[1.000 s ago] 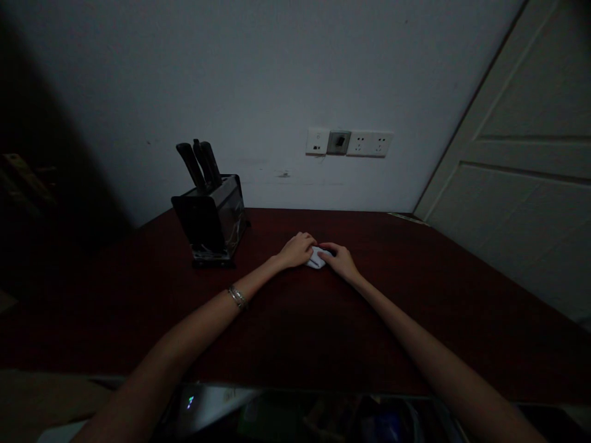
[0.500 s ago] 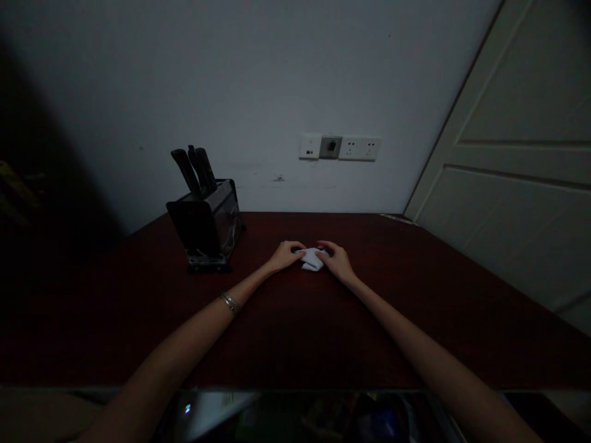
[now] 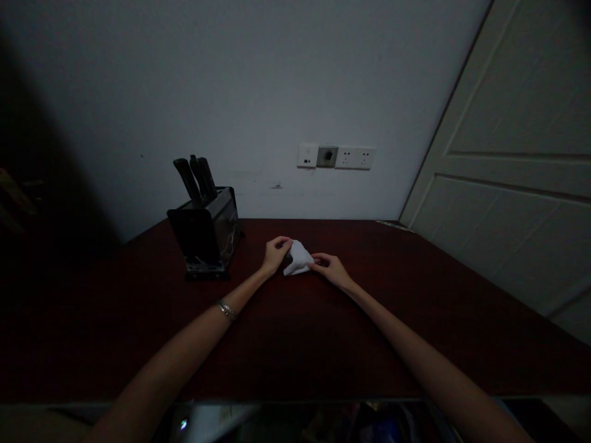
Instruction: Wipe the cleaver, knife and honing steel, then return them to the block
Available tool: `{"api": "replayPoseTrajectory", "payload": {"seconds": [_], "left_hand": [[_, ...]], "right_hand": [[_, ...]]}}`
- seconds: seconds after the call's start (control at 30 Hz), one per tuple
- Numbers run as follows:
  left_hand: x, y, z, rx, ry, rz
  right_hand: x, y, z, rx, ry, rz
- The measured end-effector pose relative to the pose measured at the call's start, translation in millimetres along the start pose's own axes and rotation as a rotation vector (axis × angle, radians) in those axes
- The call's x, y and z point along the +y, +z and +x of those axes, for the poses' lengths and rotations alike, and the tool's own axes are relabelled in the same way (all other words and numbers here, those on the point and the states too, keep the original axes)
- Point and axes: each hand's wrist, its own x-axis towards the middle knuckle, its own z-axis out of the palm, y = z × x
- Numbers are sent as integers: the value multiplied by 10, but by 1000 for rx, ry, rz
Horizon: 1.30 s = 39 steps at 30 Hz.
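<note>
A small white cloth point(image 3: 298, 258) is held just above the dark red table point(image 3: 295, 332), near its middle. My left hand point(image 3: 276, 253) pinches the cloth's left upper edge with curled fingers. My right hand point(image 3: 330, 269) grips the cloth's right corner low near the table top. A metal bracelet point(image 3: 226, 309) circles my left wrist. The room is dim, so the cloth's folds are hard to make out.
A knife block point(image 3: 206, 231) with dark-handled knives point(image 3: 196, 178) stands left of my hands near the wall. A row of wall sockets point(image 3: 335, 157) sits above the table's back edge. A pale door point(image 3: 517, 184) borders the right side.
The cloth lay bunched flat under both hands; now the left hand has lifted its edge up and left, so more of the cloth shows. The camera view has shifted slightly.
</note>
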Motion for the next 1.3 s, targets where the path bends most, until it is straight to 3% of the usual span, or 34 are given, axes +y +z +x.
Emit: {"api": "replayPoseTrajectory", "payload": {"seconds": [0.3, 0.5, 0.67, 0.77, 0.87, 0.97, 1.07, 1.13, 1.17, 1.23, 1.3], "left_hand": [[263, 10, 100, -100, -33, -57], [323, -33, 123, -339, -208, -8], [330, -226, 119, -559, -402, 28], [319, -310, 150, -600, -426, 60], [352, -281, 198, -523, -363, 92], [478, -139, 205, -425, -256, 113], [659, 66, 95, -401, -33, 145], [755, 196, -52, -503, 158, 175], [784, 250, -138, -608, 234, 202], [795, 331, -308, -805, 365, 283], [752, 380, -441, -898, 466, 362]], "right_hand": [[-139, -192, 34, 69, 134, 229], [-147, -235, 48, 78, 218, 291], [-146, -357, 62, 41, 253, 250], [-150, -434, 85, 21, 235, 218], [-189, -517, 142, 5, 209, 180], [-311, -691, 222, 9, 166, 127], [-485, -1000, 231, 48, 90, 60], [-565, -1246, 128, 21, -17, -112], [-581, -1366, 35, -33, -65, -225], [-563, -1580, -223, -132, -61, -412], [-495, -1742, -520, -286, -53, -543]]}}
